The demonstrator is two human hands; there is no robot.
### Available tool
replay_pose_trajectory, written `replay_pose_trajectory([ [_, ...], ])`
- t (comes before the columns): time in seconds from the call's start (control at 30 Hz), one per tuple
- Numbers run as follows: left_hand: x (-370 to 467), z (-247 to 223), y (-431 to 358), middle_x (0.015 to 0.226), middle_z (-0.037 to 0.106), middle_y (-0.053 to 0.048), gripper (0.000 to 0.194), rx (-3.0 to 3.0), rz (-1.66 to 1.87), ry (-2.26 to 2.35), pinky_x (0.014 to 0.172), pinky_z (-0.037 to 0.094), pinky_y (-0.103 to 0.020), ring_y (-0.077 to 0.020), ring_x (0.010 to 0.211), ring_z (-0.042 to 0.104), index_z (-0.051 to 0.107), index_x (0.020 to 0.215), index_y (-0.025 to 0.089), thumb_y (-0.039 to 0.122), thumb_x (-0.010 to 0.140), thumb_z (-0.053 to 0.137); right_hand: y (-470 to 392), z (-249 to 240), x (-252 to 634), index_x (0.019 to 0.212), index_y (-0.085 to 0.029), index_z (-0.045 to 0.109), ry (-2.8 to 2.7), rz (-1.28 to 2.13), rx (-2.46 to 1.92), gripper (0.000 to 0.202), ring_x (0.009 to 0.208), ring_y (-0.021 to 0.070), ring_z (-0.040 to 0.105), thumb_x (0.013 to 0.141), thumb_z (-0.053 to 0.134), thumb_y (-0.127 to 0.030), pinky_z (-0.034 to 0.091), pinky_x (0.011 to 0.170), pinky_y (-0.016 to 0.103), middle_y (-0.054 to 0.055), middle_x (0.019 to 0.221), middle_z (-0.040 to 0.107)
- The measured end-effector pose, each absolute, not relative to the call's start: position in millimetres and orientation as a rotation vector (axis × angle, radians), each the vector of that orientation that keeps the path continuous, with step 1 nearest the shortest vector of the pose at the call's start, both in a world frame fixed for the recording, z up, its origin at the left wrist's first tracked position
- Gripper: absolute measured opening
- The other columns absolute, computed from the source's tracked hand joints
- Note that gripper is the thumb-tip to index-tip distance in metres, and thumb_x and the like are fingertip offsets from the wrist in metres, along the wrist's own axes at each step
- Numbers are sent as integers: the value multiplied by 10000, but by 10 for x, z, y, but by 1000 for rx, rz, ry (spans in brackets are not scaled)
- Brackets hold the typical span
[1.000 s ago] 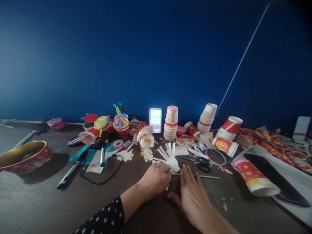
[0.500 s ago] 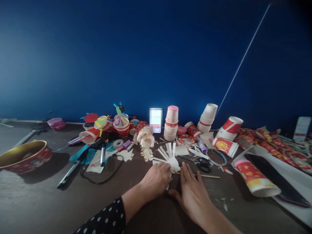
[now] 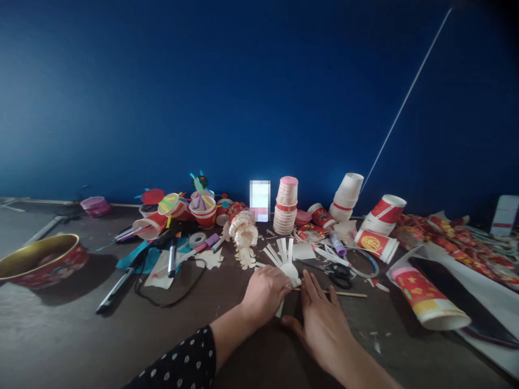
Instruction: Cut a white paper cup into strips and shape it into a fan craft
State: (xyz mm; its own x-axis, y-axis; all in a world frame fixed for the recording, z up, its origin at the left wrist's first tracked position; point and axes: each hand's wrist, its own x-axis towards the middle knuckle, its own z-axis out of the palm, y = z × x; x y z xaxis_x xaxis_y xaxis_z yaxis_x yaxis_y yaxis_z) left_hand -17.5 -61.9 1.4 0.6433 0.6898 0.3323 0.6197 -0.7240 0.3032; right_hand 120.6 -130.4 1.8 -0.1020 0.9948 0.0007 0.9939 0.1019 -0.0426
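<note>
A white paper cup cut into fanned strips (image 3: 288, 269) lies on the table between my hands. My left hand (image 3: 265, 294) is closed over its near side, the fingers bent and pressed together on a strip. My right hand (image 3: 324, 319) lies low with its fingers stretched out, the tips beside the cup's edge and the thumb apart. A thin wooden stick (image 3: 352, 295) runs from under the left fingers past the right hand's fingertips. Fingers hide how strip and stick meet. Black-handled scissors (image 3: 339, 275) rest just beyond my right hand.
Stacked paper cups (image 3: 286, 208) stand at the back, near a lit phone (image 3: 260, 201). Left are markers (image 3: 172, 258), a tape roll (image 3: 198, 239) and a gold-lined bowl (image 3: 44, 265). At right, a red cup (image 3: 430, 300) lies against a dark phone (image 3: 466, 302).
My left hand has shifted slightly right toward my right hand, its fingers more bent over the strip. The right hand has barely moved.
</note>
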Motion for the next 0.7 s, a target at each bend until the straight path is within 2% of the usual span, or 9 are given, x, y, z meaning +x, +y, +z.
replay_pose_trajectory([
  [0.27, -173, -63, -600, 767, 632, -31, 243, 2805, 696, 1048, 700, 413, -285, -166, 764, 557, 633, 684, 175, 249, 863, 487, -1302, -22, 1230, 1332, -39, 378, -2296, 45, -2065, 723, 1302, 365, 247, 815, 462, -538, 231, 993, 579, 220, 1425, 242],
  [0.7, -177, -76, -607, 776, 618, -25, 232, 2946, 652, 1034, 682, 422, -292, -168, 760, 554, 602, 702, 176, 251, 873, 464, -1301, 31, 1218, 1344, -29, 354, -2311, 69, -2092, 733, 1312, 358, 224, 828, 441, -543, 234, 1004, 570, 217, 1427, 234],
])
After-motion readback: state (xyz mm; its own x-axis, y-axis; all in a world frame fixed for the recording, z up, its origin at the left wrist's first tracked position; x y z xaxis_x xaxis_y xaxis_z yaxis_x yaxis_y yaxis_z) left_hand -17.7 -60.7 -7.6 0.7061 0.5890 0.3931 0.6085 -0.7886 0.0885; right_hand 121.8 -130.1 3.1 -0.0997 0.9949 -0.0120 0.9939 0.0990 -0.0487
